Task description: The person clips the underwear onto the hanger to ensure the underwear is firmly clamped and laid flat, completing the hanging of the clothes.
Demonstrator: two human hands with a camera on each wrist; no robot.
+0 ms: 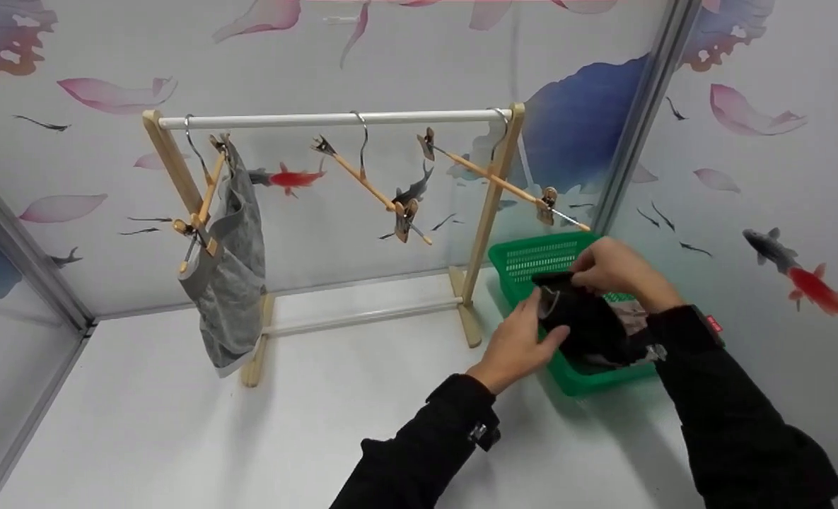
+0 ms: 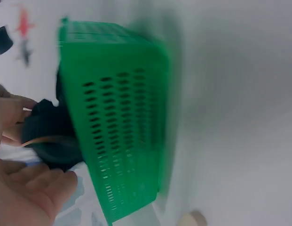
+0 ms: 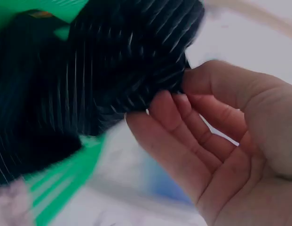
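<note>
The right hand [image 1: 613, 268] is pinching the edge of a black ribbed garment [image 1: 588, 326], which is sagging below that hand over the green basket [image 1: 583, 386]. The left hand [image 1: 514, 348] is lying beside the garment's opening, fingers loosely extended. The fabric is probably behaving softly, lightly and limply; its edge is offering the surest grip.

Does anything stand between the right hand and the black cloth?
Nothing visible: the right hand pinches the black cloth directly. The left hand is on the cloth's other side, and the green basket sits below, not between.
</note>
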